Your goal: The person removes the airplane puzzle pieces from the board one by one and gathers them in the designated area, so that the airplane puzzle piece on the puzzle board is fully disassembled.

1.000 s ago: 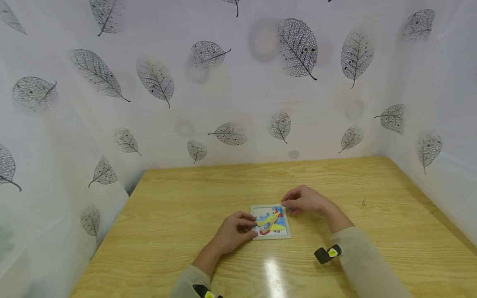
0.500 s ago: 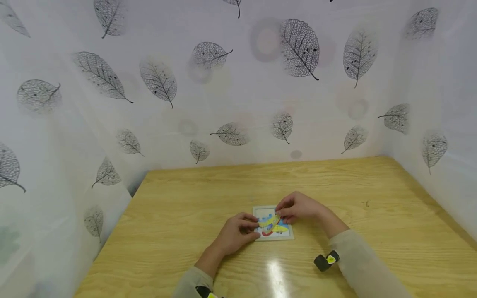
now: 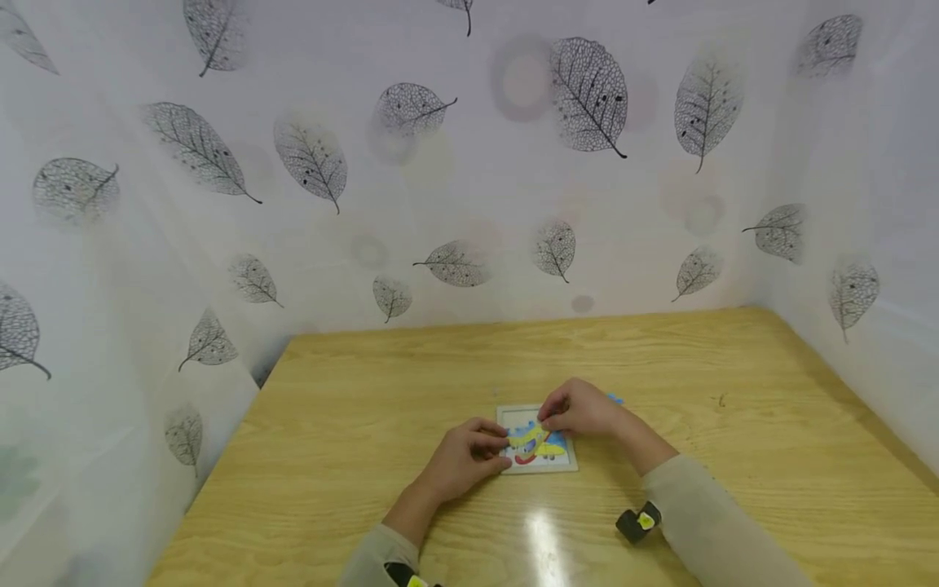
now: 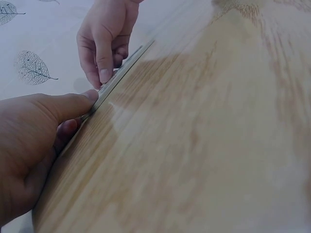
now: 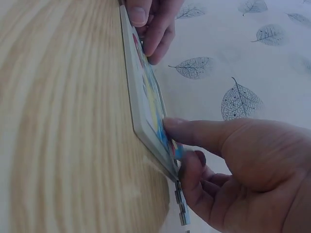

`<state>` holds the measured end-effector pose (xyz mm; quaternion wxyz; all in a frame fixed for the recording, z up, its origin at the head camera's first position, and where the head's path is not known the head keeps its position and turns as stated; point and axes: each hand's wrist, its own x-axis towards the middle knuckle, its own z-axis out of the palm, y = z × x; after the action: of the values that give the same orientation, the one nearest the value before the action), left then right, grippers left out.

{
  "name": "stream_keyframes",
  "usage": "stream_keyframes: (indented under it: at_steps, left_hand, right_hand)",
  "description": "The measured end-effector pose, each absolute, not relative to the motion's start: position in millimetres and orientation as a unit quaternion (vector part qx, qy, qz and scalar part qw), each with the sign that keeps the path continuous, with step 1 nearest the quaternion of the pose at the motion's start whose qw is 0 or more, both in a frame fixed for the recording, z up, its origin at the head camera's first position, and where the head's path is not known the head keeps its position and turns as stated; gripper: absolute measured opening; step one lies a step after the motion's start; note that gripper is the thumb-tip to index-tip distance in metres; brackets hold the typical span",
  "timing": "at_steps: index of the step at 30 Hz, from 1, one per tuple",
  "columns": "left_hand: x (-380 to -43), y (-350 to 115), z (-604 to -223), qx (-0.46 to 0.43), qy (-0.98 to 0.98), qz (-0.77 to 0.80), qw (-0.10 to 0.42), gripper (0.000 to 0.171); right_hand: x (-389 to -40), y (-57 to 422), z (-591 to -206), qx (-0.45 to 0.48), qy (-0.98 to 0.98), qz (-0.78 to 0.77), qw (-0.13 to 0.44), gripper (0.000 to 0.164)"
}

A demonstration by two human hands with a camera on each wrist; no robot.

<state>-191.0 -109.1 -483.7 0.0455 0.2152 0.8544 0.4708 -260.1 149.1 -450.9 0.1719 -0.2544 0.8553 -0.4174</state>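
Note:
A small jigsaw puzzle (image 3: pixel 539 466) with a pale frame shows a yellow and red airplane on blue. It lies flat on the table. My left hand (image 3: pixel 462 461) holds its left side, thumb on the near corner; in the left wrist view that thumb (image 4: pixel 80 104) lies along the edge. Over the upper right part, my right hand (image 3: pixel 583 408) pinches a small puzzle piece (image 5: pixel 179 151), blue with a bit of red, close over the picture. The right thumb (image 5: pixel 182 128) touches the picture side. My right fingers hide that corner in the head view.
Loose blue puzzle pieces (image 3: pixel 614 399) lie on the wooden table (image 3: pixel 352 391) just beyond my right hand. White curtains with a leaf print (image 3: pixel 469 163) enclose the table at the back and both sides. Black wrist cameras (image 3: pixel 638 522) sit at both sleeves.
My right hand has moved left and slightly nearer, from the frame's upper right corner onto the picture. The blue pieces behind it have come into view. My left hand stays on the frame.

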Motion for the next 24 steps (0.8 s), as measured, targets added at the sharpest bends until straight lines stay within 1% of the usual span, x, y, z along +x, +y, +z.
stream_keyframes:
  at_steps: [2,5,8,13,15,20,24]
  left_hand:
    - [-191,-109,-484,0.214,0.855,0.471,0.047,0.024]
    - [-191,-110,-485,0.214,0.855,0.469,0.046,0.024]
    - [-190,-110,-484,0.214,0.855,0.469,0.047,0.024]
    - [-190,-110,-484,0.213,0.856,0.469,0.048,0.024]
    - [-190,-110,-483,0.218,0.855,0.468,0.043,0.024]
    - [-189,-110,-483,0.230,0.853,0.468,0.035,0.024]
    - [-189,-110,-483,0.228,0.853,0.467,0.036,0.025]
  right_hand:
    - [-260,149,-450,-0.284,0.862,-0.395,0.142,0.007]
    - [-258,149,-450,-0.298,0.872,-0.372,0.110,0.005]
    - [-255,148,-450,-0.272,0.880,-0.374,0.108,0.006]
    - [-253,147,-449,-0.234,0.895,-0.365,0.104,0.025]
    - [-253,148,-448,-0.225,0.899,-0.362,0.102,0.028]
    - [-252,154,-446,-0.213,0.902,-0.360,0.104,0.021]
    - [-253,160,-445,-0.217,0.900,-0.364,0.103,0.019]
